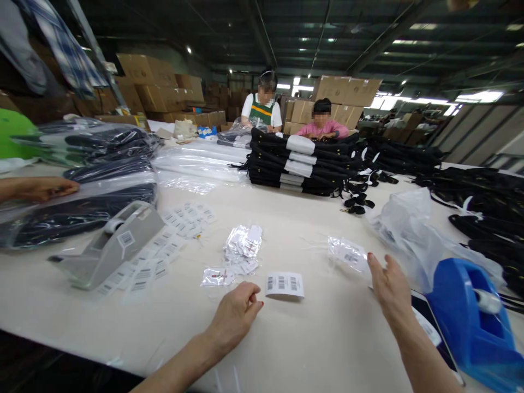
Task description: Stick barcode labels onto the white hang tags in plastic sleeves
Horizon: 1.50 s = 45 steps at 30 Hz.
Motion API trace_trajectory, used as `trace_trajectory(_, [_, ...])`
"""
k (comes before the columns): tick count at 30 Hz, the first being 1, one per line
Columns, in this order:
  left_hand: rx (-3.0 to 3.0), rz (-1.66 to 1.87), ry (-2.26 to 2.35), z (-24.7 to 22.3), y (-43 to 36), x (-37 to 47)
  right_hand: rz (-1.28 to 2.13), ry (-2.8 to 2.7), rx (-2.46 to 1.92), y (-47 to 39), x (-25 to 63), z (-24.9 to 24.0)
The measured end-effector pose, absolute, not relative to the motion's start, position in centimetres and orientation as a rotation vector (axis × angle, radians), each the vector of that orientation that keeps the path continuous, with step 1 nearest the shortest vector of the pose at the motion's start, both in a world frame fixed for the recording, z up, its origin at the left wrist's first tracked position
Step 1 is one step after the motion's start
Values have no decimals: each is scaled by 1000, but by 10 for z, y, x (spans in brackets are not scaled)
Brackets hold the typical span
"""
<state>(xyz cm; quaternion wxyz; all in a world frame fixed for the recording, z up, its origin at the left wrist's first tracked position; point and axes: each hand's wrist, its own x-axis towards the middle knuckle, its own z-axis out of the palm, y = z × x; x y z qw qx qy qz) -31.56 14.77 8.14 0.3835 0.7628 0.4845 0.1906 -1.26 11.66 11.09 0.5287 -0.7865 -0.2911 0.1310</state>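
My left hand (235, 312) is over the near middle of the table, its fingers curled in toward the thumb. Whatever lies between those fingertips, if anything, I cannot make out. Just right of it is a small white sheet of barcode stickers (285, 285). Beyond the hand lie a clear-bagged tag (218, 277) and a heap of bagged tags (244, 243). My right hand (388, 284) is at the right with thumb and fingers apart. Close to its thumb tip is a small pile of clear-bagged barcode tags (347, 254); whether they touch is unclear.
A grey tape dispenser (118, 240) stands left among loose barcode stickers (186, 221). A blue dispenser (470, 322) and a dark flat device (434, 322) are right. Black strap bundles (301, 164) and crumpled plastic (409, 224) lie beyond. Another person's hand (47, 188) rests left; two people work opposite.
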Motion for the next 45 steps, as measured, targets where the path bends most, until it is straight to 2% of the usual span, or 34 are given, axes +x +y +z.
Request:
trace_trajectory(3, [2230, 525, 1136, 80, 154, -301, 271, -765, -1977, 102, -39, 100])
trace_trajectory(8, [2466, 274, 1041, 80, 177, -267, 328, -924, -1935, 63, -104, 47])
trace_trajectory(11, [2464, 234, 1086, 78, 183, -254, 97, -1200, -1853, 55, -121, 22])
trace_trajectory(15, [2415, 274, 1142, 80, 164, -253, -303, -1473, -1746, 60, -125, 17])
trace_trajectory(20, [1935, 311, 1181, 91, 128, -268, -461, -1575, -1562, 61, -125, 32])
trace_trajectory(25, [975, 378, 767, 100, 116, -285, -476, -1686, -1417, 50, -125, 48])
trace_trajectory(28, [736, 392, 595, 103, 115, -290, -421, -1698, -1378, 44, -125, 55])
trace_trajectory(35, [714, 423, 667, 96, 105, -287, -203, -1705, -1398, 37, -125, 59])
trace_trajectory(42, [836, 454, 686, 98, 100, -285, 548, -1559, -1394, 23, -128, 78])
trace_trajectory(45, [907, 441, 679, 96, 98, -285, 667, -1317, -1430, 18, -144, 78])
